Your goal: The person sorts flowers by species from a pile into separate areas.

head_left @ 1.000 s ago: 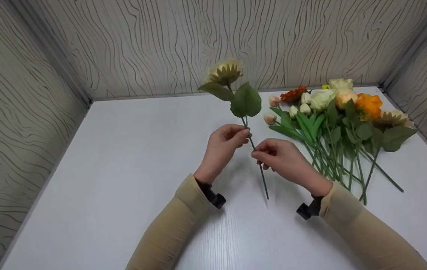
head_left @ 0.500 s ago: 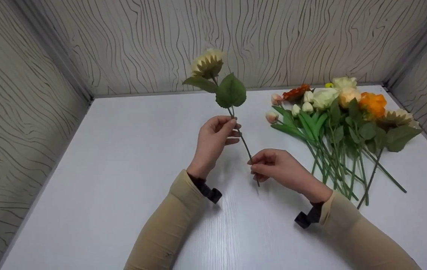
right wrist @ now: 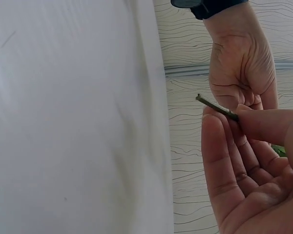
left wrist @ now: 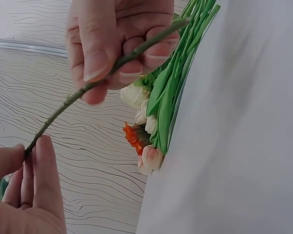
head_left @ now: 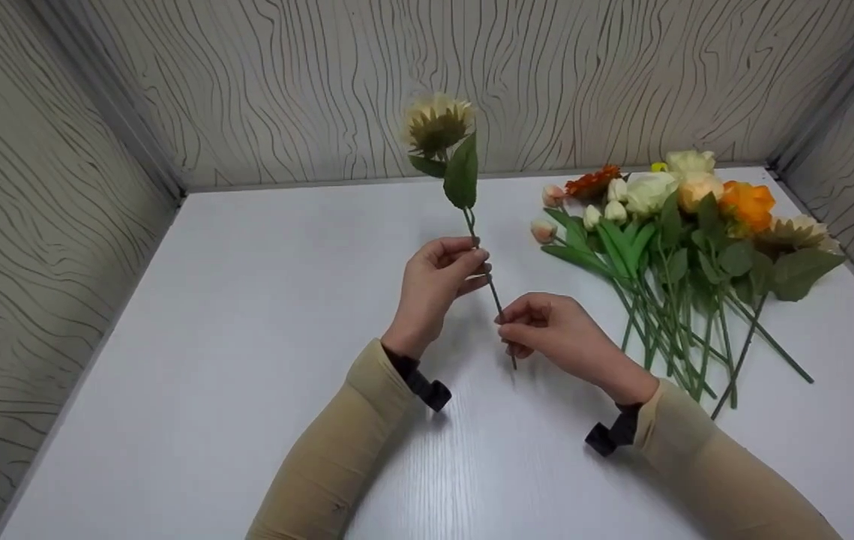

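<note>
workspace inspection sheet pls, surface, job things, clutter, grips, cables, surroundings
surface: white table, faint wood grain
job's things: single pale yellow artificial sunflower on a green stem, held upright off the table
clutter: pile of artificial flowers, orange, cream, white and pink buds, lying at the right
grips: left hand holds mid stem; right hand pinches the stem near its lower end
cables: nothing seen
surroundings: wavy-line patterned walls on three sides

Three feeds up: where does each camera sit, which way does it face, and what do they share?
Head: high, looking forward and down at the white table; both hands, tan sleeves.
Left wrist: looks past the left hand along the stem to the right hand and flower pile.
Right wrist: looks past the right hand at the stem end and left hand.
Shared: all show the stem pinched by both hands.
</note>
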`<state>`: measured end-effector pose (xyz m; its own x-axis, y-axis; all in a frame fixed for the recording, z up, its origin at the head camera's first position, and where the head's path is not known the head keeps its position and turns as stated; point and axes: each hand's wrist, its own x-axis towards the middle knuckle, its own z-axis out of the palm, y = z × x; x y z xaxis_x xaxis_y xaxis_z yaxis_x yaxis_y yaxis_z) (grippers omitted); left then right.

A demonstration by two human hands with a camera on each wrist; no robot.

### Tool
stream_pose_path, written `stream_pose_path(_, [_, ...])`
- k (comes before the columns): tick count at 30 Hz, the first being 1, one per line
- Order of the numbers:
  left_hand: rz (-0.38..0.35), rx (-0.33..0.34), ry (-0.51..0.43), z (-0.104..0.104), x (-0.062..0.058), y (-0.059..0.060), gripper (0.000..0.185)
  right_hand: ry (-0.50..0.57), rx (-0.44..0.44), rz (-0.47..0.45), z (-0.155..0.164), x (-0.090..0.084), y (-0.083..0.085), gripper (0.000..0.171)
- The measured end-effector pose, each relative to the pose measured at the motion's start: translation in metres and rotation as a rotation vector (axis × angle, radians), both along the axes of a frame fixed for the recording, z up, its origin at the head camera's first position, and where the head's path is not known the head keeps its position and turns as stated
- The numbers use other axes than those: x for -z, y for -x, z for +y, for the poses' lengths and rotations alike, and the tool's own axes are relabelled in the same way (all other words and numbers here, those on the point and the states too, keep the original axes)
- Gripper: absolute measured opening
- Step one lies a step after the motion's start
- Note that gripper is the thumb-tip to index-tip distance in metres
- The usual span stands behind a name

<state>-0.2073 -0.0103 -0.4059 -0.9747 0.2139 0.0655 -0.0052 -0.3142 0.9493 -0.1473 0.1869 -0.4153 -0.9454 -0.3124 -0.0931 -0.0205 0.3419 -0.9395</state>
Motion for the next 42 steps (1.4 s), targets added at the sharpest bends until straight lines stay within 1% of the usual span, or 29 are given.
stream_pose_path(2, [-0.007,0.006,0.008,-0.003,0.0,0.0,0.026,-0.003,-0.007,-0.001,-0.001,-0.001,0.0,0.029])
stream_pose_path(4, [-0.007,0.007,0.038,-0.01,-0.001,0.002,0.026,-0.012,-0.009,0.002,-0.001,-0.001,0.001,0.031])
stream_pose_path(6, [0.0,0.006,0.095,-0.02,-0.005,0.006,0.026,-0.02,-0.006,0.021,0.001,-0.003,0.002,0.034])
stream_pose_path(8, [0.007,-0.001,0.179,-0.037,-0.01,0.013,0.024,-0.025,0.009,0.047,0.004,-0.005,0.002,0.035])
stream_pose_path(11, [0.023,-0.033,0.36,-0.071,-0.019,0.026,0.022,-0.026,0.031,0.085,0.011,-0.009,0.003,0.034])
stream_pose_path(15, [0.031,-0.117,0.684,-0.127,-0.025,0.043,0.022,-0.013,0.053,0.098,0.017,-0.015,0.003,0.031])
stream_pose_path(17, [0.017,-0.155,0.838,-0.156,-0.024,0.049,0.025,-0.005,0.059,0.097,0.018,-0.017,0.003,0.03])
stream_pose_path(19, [-0.01,-0.185,0.968,-0.182,-0.02,0.052,0.028,-0.002,0.06,0.098,0.018,-0.019,0.002,0.03])
stream_pose_path(22, [-0.03,-0.216,1.12,-0.215,-0.011,0.053,0.029,-0.002,0.056,0.101,0.018,-0.02,0.002,0.029])
stream_pose_path(25, [-0.021,-0.249,1.241,-0.241,-0.005,0.052,0.027,0.001,0.044,0.112,0.018,-0.019,0.002,0.028])
stream_pose_path(27, [-0.016,-0.272,1.302,-0.255,-0.003,0.051,0.027,0.004,0.037,0.117,0.018,-0.019,0.002,0.028])
stream_pose_path(31, [-0.026,-0.31,1.387,-0.269,0.002,0.056,0.027,-0.002,0.034,0.125,0.019,-0.017,0.002,0.028])
stream_pose_path(33, [-0.04,-0.324,1.411,-0.274,0.005,0.058,0.026,-0.008,0.033,0.126,0.019,-0.016,0.002,0.028])
stream_pose_path(37, [-0.043,-0.34,1.454,-0.281,0.013,0.062,0.023,-0.017,0.028,0.12,0.019,-0.015,0.003,0.027])
stream_pose_path(42, [-0.016,-0.331,1.479,-0.286,0.017,0.063,0.022,-0.01,0.024,0.117,0.019,-0.014,0.004,0.026])
